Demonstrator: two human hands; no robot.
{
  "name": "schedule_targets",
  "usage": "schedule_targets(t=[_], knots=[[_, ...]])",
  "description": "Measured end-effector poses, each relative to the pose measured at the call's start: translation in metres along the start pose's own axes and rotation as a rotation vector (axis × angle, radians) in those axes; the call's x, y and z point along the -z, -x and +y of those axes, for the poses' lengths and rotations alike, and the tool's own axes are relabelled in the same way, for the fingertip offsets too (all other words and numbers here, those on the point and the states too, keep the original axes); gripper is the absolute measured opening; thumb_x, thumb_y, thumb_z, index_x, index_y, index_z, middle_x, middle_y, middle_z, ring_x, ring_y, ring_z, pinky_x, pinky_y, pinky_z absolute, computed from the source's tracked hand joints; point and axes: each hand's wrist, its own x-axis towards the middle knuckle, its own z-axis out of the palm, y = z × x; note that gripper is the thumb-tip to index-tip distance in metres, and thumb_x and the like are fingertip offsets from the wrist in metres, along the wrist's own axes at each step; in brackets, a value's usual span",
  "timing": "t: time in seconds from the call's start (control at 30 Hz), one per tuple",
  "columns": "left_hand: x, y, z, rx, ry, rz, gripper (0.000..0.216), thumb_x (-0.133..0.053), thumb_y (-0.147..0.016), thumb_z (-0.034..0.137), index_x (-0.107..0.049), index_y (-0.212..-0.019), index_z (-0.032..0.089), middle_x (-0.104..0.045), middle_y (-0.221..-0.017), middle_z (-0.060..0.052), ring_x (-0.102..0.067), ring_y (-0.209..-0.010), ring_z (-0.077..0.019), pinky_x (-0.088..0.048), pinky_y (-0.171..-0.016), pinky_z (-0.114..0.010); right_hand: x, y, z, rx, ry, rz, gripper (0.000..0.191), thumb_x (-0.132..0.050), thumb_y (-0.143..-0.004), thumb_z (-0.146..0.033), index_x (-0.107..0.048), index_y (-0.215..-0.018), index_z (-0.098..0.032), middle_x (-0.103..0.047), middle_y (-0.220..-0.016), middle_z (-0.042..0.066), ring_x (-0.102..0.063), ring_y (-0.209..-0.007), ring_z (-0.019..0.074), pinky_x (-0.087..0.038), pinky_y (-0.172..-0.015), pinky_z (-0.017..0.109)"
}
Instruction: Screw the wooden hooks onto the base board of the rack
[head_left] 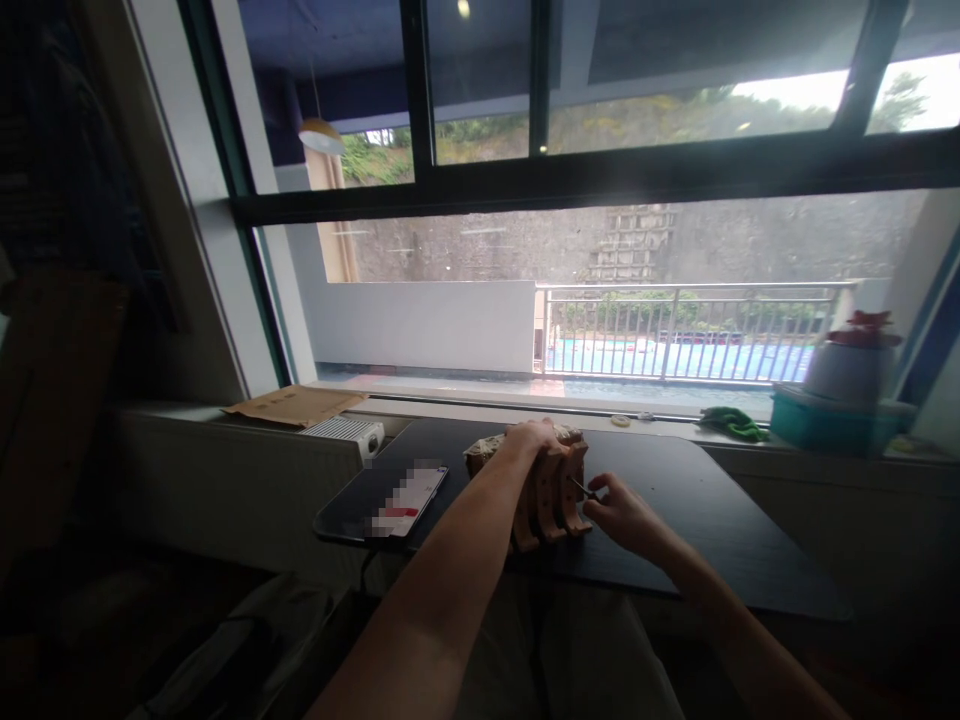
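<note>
A light wooden model (553, 492) made of several upright slats stands on the dark table (697, 520). My left hand (529, 443) lies over its top, fingers curled down onto it. My right hand (624, 512) is just to the right of the model, fingers pinched on a thin dark tool (583, 488) whose tip touches the model's side.
A phone (409, 500) lies on the table left of the model. On the window sill are a white box (345, 432), a brown envelope (296, 405), a green thing (735, 424) and a teal tub (832, 420) holding a pot. A large window fills the back.
</note>
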Motion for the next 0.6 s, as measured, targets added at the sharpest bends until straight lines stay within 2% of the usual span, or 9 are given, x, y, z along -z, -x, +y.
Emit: schedule_targets(t=[0.13, 0.2, 0.3, 0.4, 0.6], knots=[[-0.003, -0.003, 0.0, -0.01, -0.011, 0.032, 0.037, -0.056, -0.091, 0.034, -0.051, -0.123, 0.017, -0.053, -0.124, -0.01, -0.057, -0.106, -0.0237, -0.048, -0.088, -0.045, -0.008, 0.008, 0.008, 0.076, -0.104, 0.063, 0.029, -0.041, -0.095, -0.031, -0.049, -0.117, -0.015, -0.065, -0.093, 0.004, -0.062, -0.065, 0.0111, -0.05, -0.056, 0.025], [-0.004, -0.004, 0.001, -0.057, -0.011, 0.065, 0.038, -0.056, -0.09, 0.034, -0.05, -0.124, 0.018, -0.051, -0.127, -0.01, -0.054, -0.11, -0.025, -0.046, -0.091, -0.047, -0.008, 0.015, 0.009, 0.122, -0.091, 0.118, 0.029, -0.036, -0.095, -0.032, -0.046, -0.118, -0.018, -0.067, -0.094, 0.004, -0.063, -0.066, 0.0126, -0.049, -0.056, 0.025], [-0.006, -0.007, 0.002, -0.187, 0.008, 0.087, 0.039, -0.057, -0.09, 0.033, -0.049, -0.125, 0.019, -0.048, -0.13, -0.01, -0.053, -0.112, -0.0255, -0.046, -0.092, -0.048, -0.004, 0.024, 0.006, 0.173, 0.031, 0.216, 0.026, -0.038, -0.093, -0.037, -0.051, -0.109, -0.021, -0.068, -0.088, 0.004, -0.065, -0.073, 0.0201, -0.045, -0.062, 0.032], [-0.006, -0.01, 0.001, -0.273, 0.041, 0.046, 0.036, -0.057, -0.09, 0.031, -0.051, -0.123, 0.019, -0.051, -0.127, -0.009, -0.056, -0.107, -0.0237, -0.049, -0.087, -0.044, 0.002, 0.029, 0.001, 0.198, 0.183, 0.284, 0.025, -0.039, -0.092, -0.039, -0.054, -0.098, -0.02, -0.067, -0.077, 0.005, -0.065, -0.069, 0.0264, -0.038, -0.057, 0.034], [-0.003, -0.015, 0.0, -0.3, 0.131, 0.005, 0.036, -0.055, -0.091, 0.034, -0.051, -0.123, 0.018, -0.052, -0.126, -0.009, -0.056, -0.107, -0.0238, -0.048, -0.089, -0.045, 0.011, 0.03, -0.002, 0.382, 0.349, 0.239, 0.019, -0.039, -0.091, -0.023, -0.057, -0.095, -0.019, -0.066, -0.091, 0.006, -0.064, -0.075, 0.0197, -0.034, -0.057, 0.028]])
